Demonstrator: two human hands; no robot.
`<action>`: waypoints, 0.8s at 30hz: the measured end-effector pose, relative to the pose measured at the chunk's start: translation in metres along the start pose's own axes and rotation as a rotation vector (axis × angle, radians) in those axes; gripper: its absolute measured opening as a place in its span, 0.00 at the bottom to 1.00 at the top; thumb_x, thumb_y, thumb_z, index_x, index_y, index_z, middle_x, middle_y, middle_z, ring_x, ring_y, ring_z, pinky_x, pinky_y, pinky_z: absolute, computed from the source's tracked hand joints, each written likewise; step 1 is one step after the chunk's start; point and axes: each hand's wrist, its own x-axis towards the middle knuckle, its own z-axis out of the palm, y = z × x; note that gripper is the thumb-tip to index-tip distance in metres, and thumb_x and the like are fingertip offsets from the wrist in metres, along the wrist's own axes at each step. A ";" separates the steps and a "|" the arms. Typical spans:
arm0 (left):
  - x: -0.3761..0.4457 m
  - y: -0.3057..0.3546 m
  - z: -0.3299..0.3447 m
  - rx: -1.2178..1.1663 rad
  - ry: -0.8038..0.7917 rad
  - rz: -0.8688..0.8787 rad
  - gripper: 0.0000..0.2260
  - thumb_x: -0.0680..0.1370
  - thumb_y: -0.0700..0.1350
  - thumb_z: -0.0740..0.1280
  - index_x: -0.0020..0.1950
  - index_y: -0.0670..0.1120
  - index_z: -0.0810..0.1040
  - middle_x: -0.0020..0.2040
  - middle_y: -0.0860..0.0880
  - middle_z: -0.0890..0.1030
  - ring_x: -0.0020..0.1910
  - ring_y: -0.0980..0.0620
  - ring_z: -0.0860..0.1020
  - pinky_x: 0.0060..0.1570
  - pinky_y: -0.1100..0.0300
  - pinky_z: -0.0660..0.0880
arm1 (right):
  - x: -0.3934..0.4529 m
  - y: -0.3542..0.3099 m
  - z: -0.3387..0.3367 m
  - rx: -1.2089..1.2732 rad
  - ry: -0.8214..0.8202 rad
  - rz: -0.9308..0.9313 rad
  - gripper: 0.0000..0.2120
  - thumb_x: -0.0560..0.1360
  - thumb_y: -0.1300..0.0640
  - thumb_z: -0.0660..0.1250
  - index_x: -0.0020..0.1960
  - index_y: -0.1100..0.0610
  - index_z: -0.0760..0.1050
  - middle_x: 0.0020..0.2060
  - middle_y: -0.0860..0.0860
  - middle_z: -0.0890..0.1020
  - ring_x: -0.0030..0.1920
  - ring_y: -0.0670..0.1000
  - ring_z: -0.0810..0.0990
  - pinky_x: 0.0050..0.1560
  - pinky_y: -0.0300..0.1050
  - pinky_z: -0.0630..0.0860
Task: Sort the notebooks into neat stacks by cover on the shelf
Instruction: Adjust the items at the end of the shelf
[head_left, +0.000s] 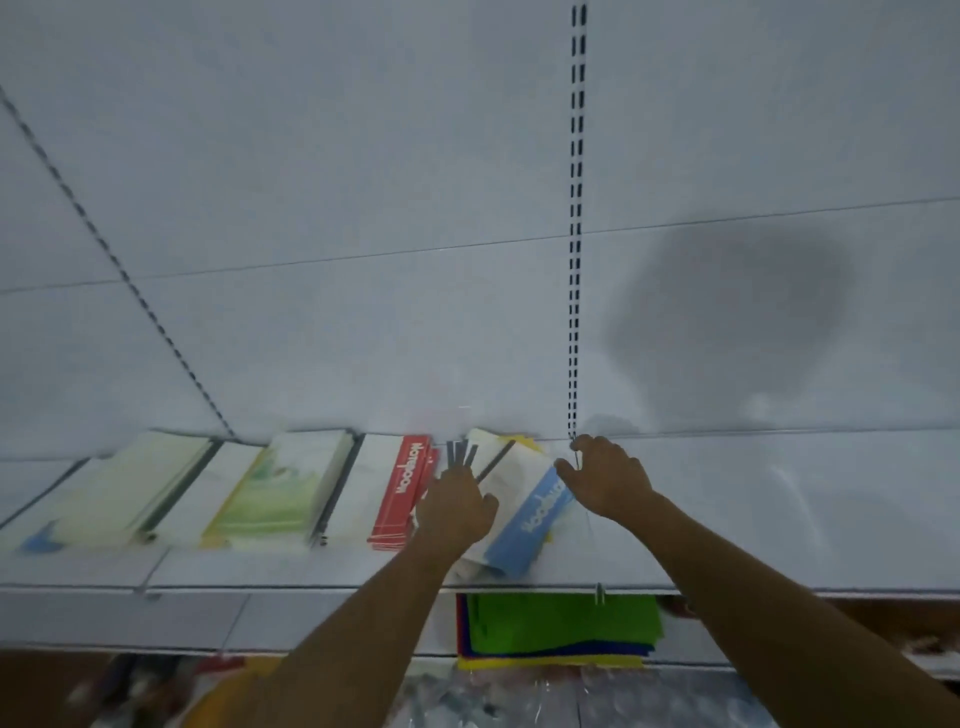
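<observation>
Nearest to the camera, below the white shelf (311, 571), a pile of coloured sheets (561, 623) in green, blue, red and yellow is lying on a lower level, and blurred clutter is showing at the very bottom of the view. Two bare forearms are reaching up from there to the shelf.

The shelf is running across the whole width, and its front edge is carrying a thin rail. On it the notebooks are lying flat in a row. The left hand (457, 506) is resting on the mixed pile just beside the red notebooks (402, 488); its fingers are spread, and I cannot tell if they are gripping anything, because the picture is blurred. The right hand (605, 478) is pinching something thin at the back of the shelf, right of the blue notebook (535, 519), with the thumb touching that cover's upper corner. The blue notebook is lying tilted on top of the untidy pile. To the left of the red notebooks, the green notebooks (270, 493) and then the pale yellow notebooks (135, 488) are standing in tidier stacks, with dark dividers between them.

Behind the shelf, a white back panel (311, 208) is rising, with a slotted upright (575, 234) directly above the right hand and a second one slanting at the far left. A soft dark shadow is falling on the panel to the right of the upright.
</observation>
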 end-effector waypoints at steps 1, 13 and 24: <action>-0.001 -0.010 0.003 -0.013 -0.013 -0.028 0.24 0.77 0.55 0.61 0.70 0.44 0.67 0.65 0.43 0.74 0.62 0.45 0.74 0.60 0.54 0.72 | 0.000 -0.005 0.012 0.020 -0.030 -0.001 0.23 0.79 0.43 0.56 0.69 0.55 0.66 0.65 0.54 0.72 0.66 0.55 0.71 0.65 0.50 0.67; 0.004 -0.036 0.025 -0.004 -0.069 -0.083 0.25 0.75 0.58 0.66 0.64 0.43 0.69 0.60 0.45 0.75 0.59 0.46 0.75 0.58 0.52 0.74 | 0.002 -0.016 0.087 0.274 -0.103 0.197 0.15 0.75 0.54 0.64 0.56 0.62 0.69 0.55 0.61 0.78 0.51 0.57 0.78 0.46 0.43 0.73; 0.008 -0.028 0.030 0.104 -0.079 -0.069 0.36 0.73 0.66 0.65 0.72 0.46 0.62 0.66 0.42 0.69 0.65 0.43 0.68 0.61 0.47 0.67 | -0.001 -0.001 0.094 0.676 -0.092 0.568 0.26 0.72 0.64 0.69 0.66 0.63 0.61 0.58 0.62 0.75 0.56 0.62 0.77 0.54 0.56 0.78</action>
